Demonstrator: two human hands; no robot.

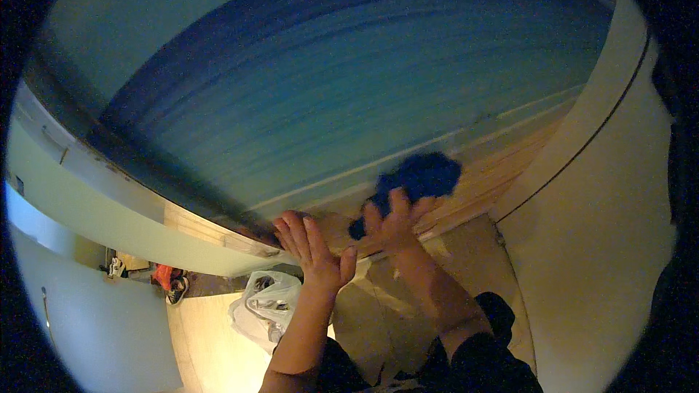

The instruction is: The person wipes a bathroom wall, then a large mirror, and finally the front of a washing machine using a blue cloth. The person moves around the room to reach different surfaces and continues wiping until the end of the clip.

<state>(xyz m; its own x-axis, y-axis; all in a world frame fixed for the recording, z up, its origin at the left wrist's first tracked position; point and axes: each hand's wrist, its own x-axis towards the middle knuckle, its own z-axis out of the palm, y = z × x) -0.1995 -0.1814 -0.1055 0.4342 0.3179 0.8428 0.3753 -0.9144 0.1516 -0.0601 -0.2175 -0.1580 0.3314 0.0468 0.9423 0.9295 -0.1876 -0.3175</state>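
A dark blue cloth (420, 176) lies bunched against a large panel (320, 94) with a blue-green, sea-like picture on it. My right hand (397, 224) presses the cloth to the pale brown band at the panel's lower part; its fingers are slightly blurred and partly spread. Left of it, my left hand (309, 247) is open, fingers stretched and thumb apart, at the panel's lower left edge. It holds nothing.
A white plastic bag (269, 302) stands on the floor beside my left forearm. Shoes (176, 290) and a red item (163, 276) lie farther left. A pale wall (590, 211) rises on the right, and a light frame (167, 211) borders the panel's left side.
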